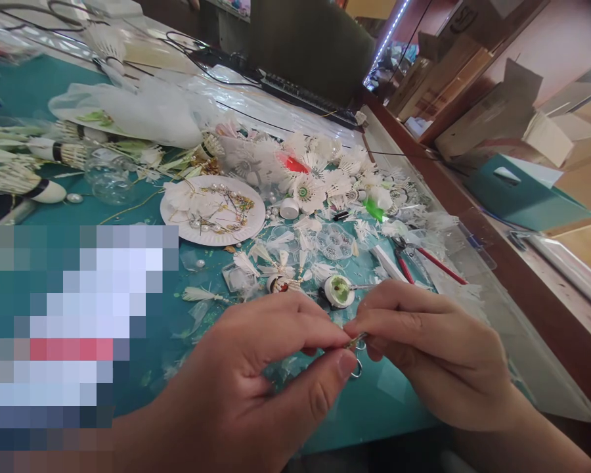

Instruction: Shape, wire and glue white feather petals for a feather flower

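The ring (356, 368) hangs between our two hands, just above the green mat (384, 401), close to our eyes because the piece is tiny. Our left hand (256, 381) pinches the small metal fitting (355, 341) between thumb and forefinger, and our right hand (433, 348) grips it from the other side, fingertips meeting. Both wrists rest low. Red pliers (418, 259) and a paper plate (213, 209) of pearls lie within reach.

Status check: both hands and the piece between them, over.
Left hand and right hand both pinching small metal ring fitting. Held above teal mat. Red-handled pliers lying beyond, untouched.
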A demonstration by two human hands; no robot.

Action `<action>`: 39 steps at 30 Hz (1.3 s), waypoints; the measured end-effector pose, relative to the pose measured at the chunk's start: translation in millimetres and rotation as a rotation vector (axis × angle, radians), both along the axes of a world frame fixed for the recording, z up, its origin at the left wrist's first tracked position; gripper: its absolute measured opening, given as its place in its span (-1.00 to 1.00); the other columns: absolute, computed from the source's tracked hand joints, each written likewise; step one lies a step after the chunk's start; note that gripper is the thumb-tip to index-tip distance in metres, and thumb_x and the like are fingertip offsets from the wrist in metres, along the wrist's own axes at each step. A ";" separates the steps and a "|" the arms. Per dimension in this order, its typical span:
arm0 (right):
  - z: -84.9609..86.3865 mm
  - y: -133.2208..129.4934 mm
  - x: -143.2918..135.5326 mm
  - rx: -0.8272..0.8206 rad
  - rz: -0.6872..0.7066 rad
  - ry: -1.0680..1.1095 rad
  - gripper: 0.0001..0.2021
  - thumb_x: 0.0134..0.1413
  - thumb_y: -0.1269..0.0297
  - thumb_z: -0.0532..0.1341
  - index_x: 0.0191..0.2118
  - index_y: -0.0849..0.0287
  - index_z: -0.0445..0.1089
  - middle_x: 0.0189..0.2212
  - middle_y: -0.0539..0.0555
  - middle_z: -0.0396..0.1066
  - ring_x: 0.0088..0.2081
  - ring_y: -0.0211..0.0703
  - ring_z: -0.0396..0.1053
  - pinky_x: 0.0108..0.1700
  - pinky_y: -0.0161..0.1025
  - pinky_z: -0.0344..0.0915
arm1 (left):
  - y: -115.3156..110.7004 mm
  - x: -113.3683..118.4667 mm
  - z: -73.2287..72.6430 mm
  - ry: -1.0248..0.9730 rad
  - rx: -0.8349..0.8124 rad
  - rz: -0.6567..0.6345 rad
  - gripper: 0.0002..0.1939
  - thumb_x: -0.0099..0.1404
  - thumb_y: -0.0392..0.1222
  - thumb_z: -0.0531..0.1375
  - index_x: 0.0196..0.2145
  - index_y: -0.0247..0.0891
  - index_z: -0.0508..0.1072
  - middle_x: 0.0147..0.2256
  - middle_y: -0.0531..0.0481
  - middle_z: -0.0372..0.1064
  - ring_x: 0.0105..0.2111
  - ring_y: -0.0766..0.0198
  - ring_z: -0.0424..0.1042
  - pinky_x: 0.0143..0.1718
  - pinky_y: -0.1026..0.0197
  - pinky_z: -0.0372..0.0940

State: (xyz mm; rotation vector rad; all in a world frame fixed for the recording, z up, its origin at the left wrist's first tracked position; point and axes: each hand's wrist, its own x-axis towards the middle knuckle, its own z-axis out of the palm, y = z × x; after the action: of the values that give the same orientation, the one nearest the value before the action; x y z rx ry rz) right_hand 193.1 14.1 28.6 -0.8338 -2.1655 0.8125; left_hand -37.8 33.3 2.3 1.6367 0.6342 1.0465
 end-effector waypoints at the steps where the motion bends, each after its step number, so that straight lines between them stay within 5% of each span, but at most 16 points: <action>1: -0.2 -0.6 0.1 0.004 -0.005 0.000 -0.49 0.15 0.72 0.12 0.17 0.28 0.48 -0.23 0.12 0.43 -0.29 -0.20 0.37 -0.28 -0.23 0.38 | -0.6 -0.5 -0.2 -0.009 -0.007 0.006 -0.76 0.31 -0.44 0.29 -0.26 -0.06 0.60 -0.31 0.25 0.54 -0.28 0.47 0.53 -0.17 0.46 0.41; 15: 5.3 -2.4 -4.1 -0.006 -0.073 0.061 -0.62 0.25 0.64 0.17 0.10 0.24 0.52 -0.29 0.09 0.44 -0.33 -0.26 0.40 -0.28 -0.29 0.39 | -2.4 0.7 -3.4 0.075 0.034 0.069 -0.80 0.24 -0.39 0.26 -0.37 -0.10 0.64 -0.21 0.10 0.50 -0.20 0.36 0.54 -0.12 0.37 0.43; 25: 3.3 -2.7 -2.7 -0.030 -0.018 0.057 -0.49 0.17 0.73 0.11 0.15 0.23 0.49 -0.27 0.12 0.44 -0.32 -0.21 0.36 -0.31 -0.25 0.36 | -2.2 -3.7 4.0 0.106 0.016 0.104 -0.70 0.27 -0.36 0.26 -0.13 0.00 0.63 -0.13 0.14 0.55 -0.09 0.31 0.55 -0.04 0.34 0.45; 39: 10.4 -3.0 -10.7 0.053 0.015 -0.014 -0.57 0.17 0.68 0.10 0.10 0.33 0.49 -0.20 0.24 0.46 -0.24 -0.17 0.40 -0.20 -0.30 0.41 | -5.3 -2.0 -7.3 0.075 0.175 0.176 -0.60 0.25 -0.42 0.32 -0.11 0.12 0.58 -0.22 0.22 0.57 -0.26 0.36 0.57 -0.17 0.40 0.46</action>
State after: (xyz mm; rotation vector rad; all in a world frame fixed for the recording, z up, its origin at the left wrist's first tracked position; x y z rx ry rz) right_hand 182.4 11.2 39.0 -0.7999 -2.1979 0.7561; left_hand -39.8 28.0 -5.0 1.8032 0.7654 1.1997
